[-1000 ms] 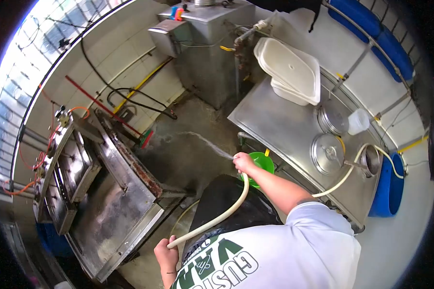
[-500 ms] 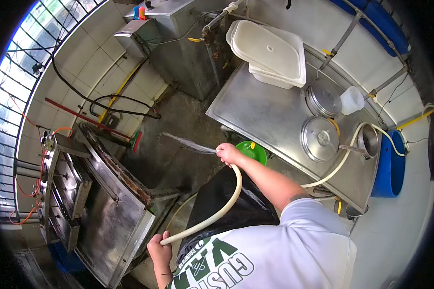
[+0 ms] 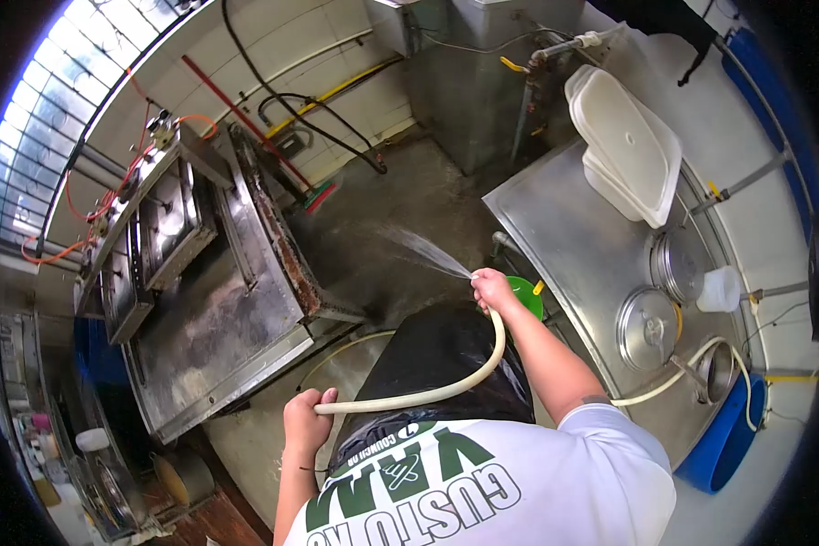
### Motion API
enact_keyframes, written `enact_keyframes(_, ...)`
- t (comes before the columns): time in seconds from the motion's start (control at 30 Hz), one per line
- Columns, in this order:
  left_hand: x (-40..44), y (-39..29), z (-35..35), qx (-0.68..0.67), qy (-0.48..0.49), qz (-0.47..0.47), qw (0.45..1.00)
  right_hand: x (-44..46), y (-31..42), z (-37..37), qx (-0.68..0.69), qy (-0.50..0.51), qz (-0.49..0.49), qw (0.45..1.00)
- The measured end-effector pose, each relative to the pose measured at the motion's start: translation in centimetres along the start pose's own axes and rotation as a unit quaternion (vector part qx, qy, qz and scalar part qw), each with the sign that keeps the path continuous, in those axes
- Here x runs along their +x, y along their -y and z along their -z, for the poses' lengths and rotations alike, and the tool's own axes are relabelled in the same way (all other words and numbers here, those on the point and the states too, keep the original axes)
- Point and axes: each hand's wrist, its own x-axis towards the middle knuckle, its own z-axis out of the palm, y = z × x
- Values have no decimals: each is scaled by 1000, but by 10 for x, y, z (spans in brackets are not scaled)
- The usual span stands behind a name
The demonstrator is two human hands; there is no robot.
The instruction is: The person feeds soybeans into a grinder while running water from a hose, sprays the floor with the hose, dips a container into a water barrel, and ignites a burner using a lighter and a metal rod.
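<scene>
A cream-coloured hose (image 3: 428, 393) curves across my front, over a black apron (image 3: 409, 355). Near the hose's end, my right hand (image 3: 492, 290) is closed around it, fingers at the mouth. Water (image 3: 428, 251) fans out from there over the wet, dark floor (image 3: 382, 218). My left hand (image 3: 308, 420) grips the same hose lower down, at the left of my waist. Just beyond my right hand sits a green basin (image 3: 526, 296), partly hidden by the hand and forearm.
To the left stands a metal work table (image 3: 218, 337) with a rusty edge. A steel table (image 3: 573, 237) on the right bears white plastic tubs (image 3: 628, 136), round lids (image 3: 647, 328) and a saucepan (image 3: 717, 371). A blue barrel (image 3: 723, 446) stands beside it. A red-handled broom (image 3: 318, 196) leans at the back wall.
The view has turned, so the surroundings sit differently in the frame. Both hands keep their hold on the hose, and the water spray looks wider.
</scene>
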Motion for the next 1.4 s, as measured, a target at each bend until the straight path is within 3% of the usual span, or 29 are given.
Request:
enact_keyframes(0.4,-21,18,5,-18,-11,55,998,2,16,-38,-26,55,-15,998)
enact_keyframes(0.8,-29,29,7,-36,-21,86,995,10,45,-37,-20,-40,56,997)
enact_keyframes(1.4,-34,41,4,-45,-23,79,996,3,67,-34,-45,-80,85,992)
